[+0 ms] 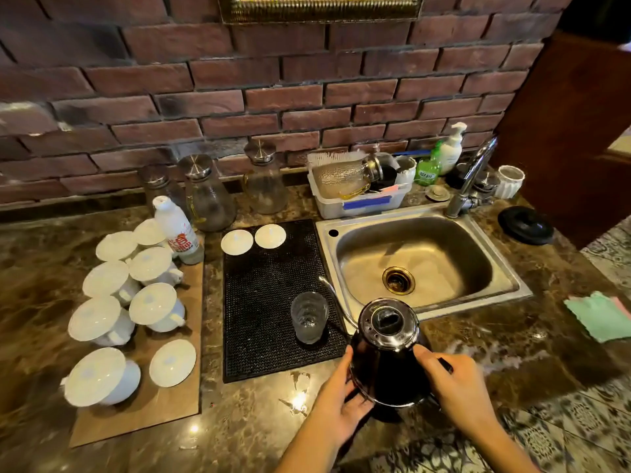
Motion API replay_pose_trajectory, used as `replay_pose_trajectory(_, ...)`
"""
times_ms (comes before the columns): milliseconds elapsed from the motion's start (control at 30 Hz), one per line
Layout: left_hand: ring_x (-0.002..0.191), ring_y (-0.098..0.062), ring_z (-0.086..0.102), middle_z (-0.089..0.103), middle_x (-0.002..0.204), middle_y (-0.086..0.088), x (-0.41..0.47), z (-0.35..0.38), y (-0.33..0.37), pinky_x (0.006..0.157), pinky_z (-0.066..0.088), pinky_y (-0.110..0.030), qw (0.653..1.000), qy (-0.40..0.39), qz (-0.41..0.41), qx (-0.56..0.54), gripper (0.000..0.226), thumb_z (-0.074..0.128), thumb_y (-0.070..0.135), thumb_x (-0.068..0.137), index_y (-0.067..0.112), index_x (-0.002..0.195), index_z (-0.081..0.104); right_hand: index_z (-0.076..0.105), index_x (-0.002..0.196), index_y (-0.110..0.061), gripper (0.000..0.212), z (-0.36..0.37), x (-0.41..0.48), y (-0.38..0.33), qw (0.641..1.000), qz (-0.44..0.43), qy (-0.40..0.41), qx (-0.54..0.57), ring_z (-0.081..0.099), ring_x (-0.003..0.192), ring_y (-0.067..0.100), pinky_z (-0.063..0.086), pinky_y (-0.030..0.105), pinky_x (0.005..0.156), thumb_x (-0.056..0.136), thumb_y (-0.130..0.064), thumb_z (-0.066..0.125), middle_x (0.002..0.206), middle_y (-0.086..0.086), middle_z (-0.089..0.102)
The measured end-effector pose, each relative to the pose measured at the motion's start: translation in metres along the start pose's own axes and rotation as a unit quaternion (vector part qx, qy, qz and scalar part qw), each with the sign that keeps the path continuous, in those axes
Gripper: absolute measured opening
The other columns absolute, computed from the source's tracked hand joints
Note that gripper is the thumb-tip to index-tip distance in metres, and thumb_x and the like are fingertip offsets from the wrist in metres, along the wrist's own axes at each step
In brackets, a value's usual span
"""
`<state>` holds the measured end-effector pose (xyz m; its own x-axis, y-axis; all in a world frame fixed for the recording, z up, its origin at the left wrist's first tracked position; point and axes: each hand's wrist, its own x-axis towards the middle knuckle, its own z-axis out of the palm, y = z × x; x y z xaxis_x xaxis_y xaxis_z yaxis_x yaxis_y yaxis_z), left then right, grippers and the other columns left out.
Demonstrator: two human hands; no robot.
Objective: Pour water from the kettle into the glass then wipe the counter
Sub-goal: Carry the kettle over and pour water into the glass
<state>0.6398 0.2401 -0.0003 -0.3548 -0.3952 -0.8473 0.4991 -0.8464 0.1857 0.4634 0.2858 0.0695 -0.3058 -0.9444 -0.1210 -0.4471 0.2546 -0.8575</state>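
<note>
A black gooseneck kettle (387, 365) with a chrome lid stands upright at the counter's front edge, its thin spout curving up toward the left. My left hand (338, 401) cups the kettle's left side. My right hand (454, 384) is closed around its handle on the right. A clear ribbed glass (309, 317) stands upright on the black rubber mat (266, 302), just left of the spout and apart from it. A green cloth (597, 317) lies flat on the counter at the far right.
A steel sink (420, 261) sits behind the kettle, with a tap and a dish tub behind it. Several white cups and saucers stand on a brown board (164, 401) at the left. Glass carafes line the brick wall. A black lid (526, 225) lies right of the sink.
</note>
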Motion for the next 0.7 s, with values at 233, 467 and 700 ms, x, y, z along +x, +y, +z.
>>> replay_pose_trajectory(233,0.104,-0.039,0.07,0.078,0.102,-0.02,0.004,-0.005,-0.01,0.087,0.06,-0.048,0.998,0.014,-0.053,0.004,0.061,0.084,0.047,0.073,0.0,0.111,0.074,0.03,0.048,-0.02,0.061,0.0,-0.008,-0.004,0.998,0.043,-0.029,-0.027,0.025,0.045,0.014,0.016,0.035,0.054,0.082,-0.061,0.058,0.045,-0.004,0.027)
replay_pose_trajectory(467,0.097,-0.039,0.072,0.076,0.105,-0.022,0.007,-0.008,-0.022,0.069,0.063,-0.045,0.995,0.019,-0.095,-0.007,0.068,0.085,0.052,0.068,-0.002,0.108,0.074,0.039,0.052,-0.003,0.068,-0.009,-0.019,-0.003,0.996,0.072,-0.036,-0.046,0.03,0.047,0.016,0.019,0.035,0.055,0.08,-0.061,0.059,0.048,-0.001,0.032)
replay_pose_trajectory(700,0.098,-0.044,0.071,0.077,0.094,-0.027,0.006,-0.008,-0.038,0.072,0.062,-0.054,0.994,0.0,-0.101,-0.029,0.075,0.094,0.042,0.047,-0.004,0.103,0.076,0.039,0.047,-0.018,0.058,-0.022,-0.025,-0.011,0.994,0.07,-0.041,-0.077,0.027,0.044,0.013,0.018,0.029,0.049,0.085,-0.055,0.062,0.045,-0.003,0.03)
